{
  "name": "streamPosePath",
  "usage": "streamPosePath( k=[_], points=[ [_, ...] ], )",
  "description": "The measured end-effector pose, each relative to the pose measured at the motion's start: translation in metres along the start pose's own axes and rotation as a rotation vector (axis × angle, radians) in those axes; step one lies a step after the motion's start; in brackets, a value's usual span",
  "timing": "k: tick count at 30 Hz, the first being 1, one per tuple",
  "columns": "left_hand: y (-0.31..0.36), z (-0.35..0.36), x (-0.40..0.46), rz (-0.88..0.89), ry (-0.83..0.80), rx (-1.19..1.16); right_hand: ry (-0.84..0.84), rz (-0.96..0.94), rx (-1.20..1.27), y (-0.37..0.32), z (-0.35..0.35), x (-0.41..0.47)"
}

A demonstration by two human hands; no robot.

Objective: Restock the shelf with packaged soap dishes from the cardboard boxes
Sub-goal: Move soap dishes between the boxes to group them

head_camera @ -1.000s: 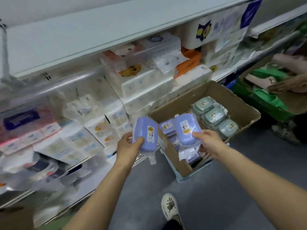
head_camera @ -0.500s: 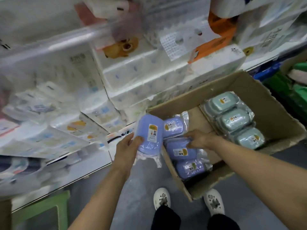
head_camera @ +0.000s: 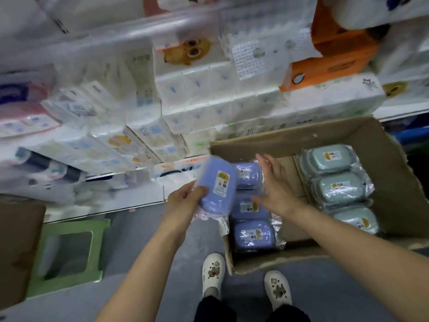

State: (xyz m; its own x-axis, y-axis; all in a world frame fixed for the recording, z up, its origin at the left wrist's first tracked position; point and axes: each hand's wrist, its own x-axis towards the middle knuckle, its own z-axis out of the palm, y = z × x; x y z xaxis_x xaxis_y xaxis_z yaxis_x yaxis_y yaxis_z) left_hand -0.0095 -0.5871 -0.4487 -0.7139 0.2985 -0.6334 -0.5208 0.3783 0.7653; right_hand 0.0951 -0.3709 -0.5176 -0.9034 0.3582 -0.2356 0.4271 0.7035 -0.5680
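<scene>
My left hand (head_camera: 185, 205) grips a purple packaged soap dish (head_camera: 217, 184) by its lower end, just left of the cardboard box (head_camera: 383, 145). My right hand (head_camera: 276, 187) hovers with spread fingers and nothing in it above the purple soap dishes (head_camera: 253, 233) stacked at the box's left side. Three grey-green soap dishes (head_camera: 336, 187) lie in a column at the box's right side. The shelf (head_camera: 116, 203) runs along the left and top, packed with wrapped tissue packs.
A green plastic stool (head_camera: 69, 254) stands on the grey floor at the left, beside a brown box edge (head_camera: 18, 247). My white shoes (head_camera: 213, 270) are just below the cardboard box. An orange pack (head_camera: 334, 66) sits high on the shelf.
My right hand put its purple dish back in the box, then let go and lifted with spread fingers. The view tilted down toward the box. My left hand kept its dish.
</scene>
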Motion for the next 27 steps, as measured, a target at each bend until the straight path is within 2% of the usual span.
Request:
streamPosePath(
  k=[3, 5, 7, 9, 12, 13, 17, 21, 27],
  points=[
    [0.007, 0.013, -0.019, 0.003, -0.039, 0.039, -0.044, -0.426, -0.257, -0.019, -0.036, -0.010],
    [0.011, 0.023, -0.032, 0.027, -0.118, 0.099, -0.094, -0.592, -0.373, -0.025, -0.050, -0.015],
    [0.008, 0.034, -0.044, 0.033, -0.169, 0.156, -0.160, -0.683, -0.384, -0.025, -0.057, -0.020],
    [0.000, 0.046, -0.052, 0.048, -0.136, 0.171, -0.252, -0.660, -0.331, -0.016, -0.059, -0.029],
    [-0.020, 0.054, -0.059, 0.095, 0.113, 0.216, -0.347, -0.481, -0.346, 0.009, -0.051, -0.041],
    [-0.027, 0.055, -0.062, 0.105, 0.153, 0.271, -0.380, -0.400, -0.372, 0.019, -0.046, -0.044],
    [-0.069, 0.055, -0.063, 0.070, 0.066, 0.425, -0.504, -0.202, -0.434, 0.042, -0.019, -0.053],
    [-0.091, 0.057, -0.065, 0.133, 0.030, 0.467, -0.610, -0.235, -0.494, 0.036, 0.016, -0.055],
    [-0.093, 0.058, -0.061, 0.152, 0.046, 0.413, -0.601, -0.239, -0.567, 0.032, 0.050, -0.047]
  ],
)
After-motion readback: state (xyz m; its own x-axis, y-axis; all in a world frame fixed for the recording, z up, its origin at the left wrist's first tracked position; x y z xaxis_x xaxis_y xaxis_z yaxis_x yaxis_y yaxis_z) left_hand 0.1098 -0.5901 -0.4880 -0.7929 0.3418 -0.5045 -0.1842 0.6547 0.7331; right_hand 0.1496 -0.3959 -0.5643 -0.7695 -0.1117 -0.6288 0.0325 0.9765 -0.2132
